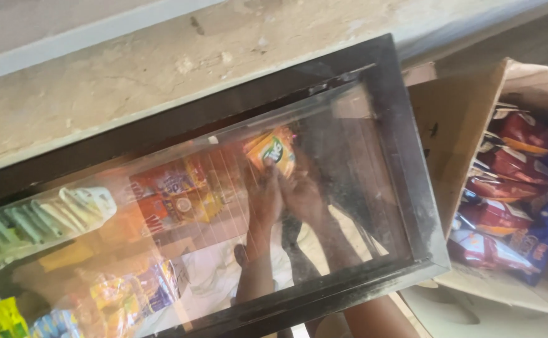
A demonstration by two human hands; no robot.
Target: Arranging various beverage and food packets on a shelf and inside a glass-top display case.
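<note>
A small orange and yellow snack packet [273,153] is being gripped by both hands, left hand [266,199] and right hand [303,197], under the black-framed glass case top [405,163], and a careful, steady placing is likely being called for next.

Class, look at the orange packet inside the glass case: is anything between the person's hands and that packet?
Nothing visible. Both hands, left hand and right hand, are under the glass top of the case and already touch the orange packet from below.

Snack packet [273,153] behind glass case top [361,188]; carton of packets [468,125] right

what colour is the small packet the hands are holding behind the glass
Orange and yellow with a green patch, the small packet; head view.
</note>
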